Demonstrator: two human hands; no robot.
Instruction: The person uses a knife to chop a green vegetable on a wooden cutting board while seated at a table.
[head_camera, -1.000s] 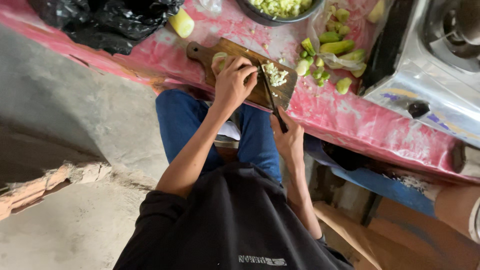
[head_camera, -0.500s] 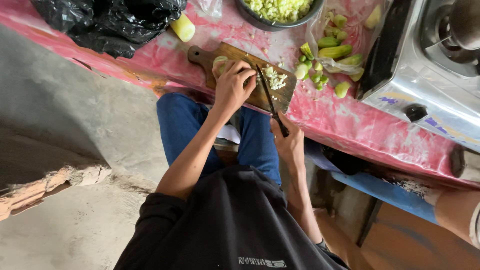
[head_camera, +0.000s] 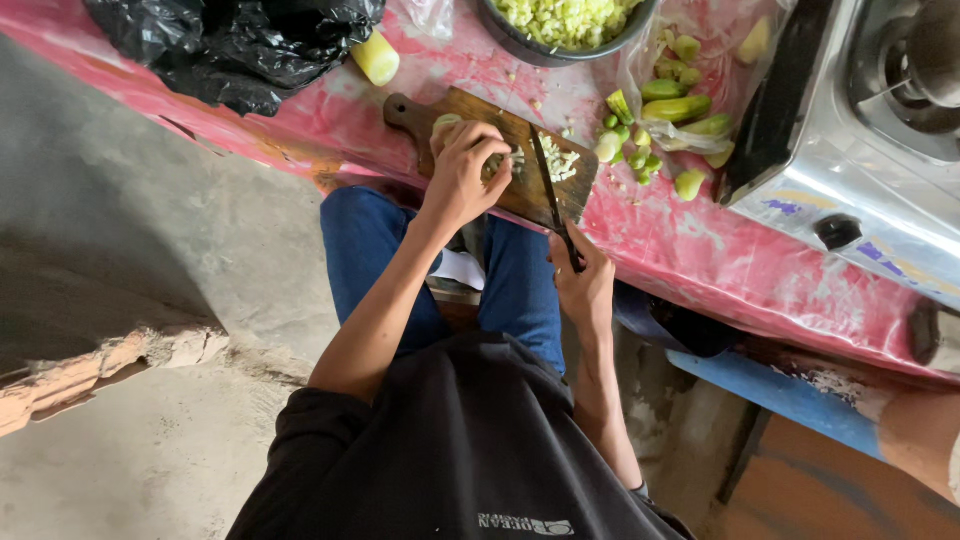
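On one wooden cutting board (head_camera: 520, 190): two hands (head_camera: 462, 178), one knife (head_camera: 552, 195), one green vegetable (head_camera: 446, 124).

A brown wooden chopping board (head_camera: 520, 160), pale green chopped pieces (head_camera: 562, 160) and a mottled pink table covering (head_camera: 700, 250) are seen; the crumpled plastic bag (head_camera: 230, 40) appears black.

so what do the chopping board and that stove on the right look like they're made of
Chopping board: looks like wood, dark brown and worn matt, with grain-like streaks and a handle with a hole.
Stove: seems to be sheet metal, likely stainless steel; silver-grey, smooth, reflecting light, with a black knob.
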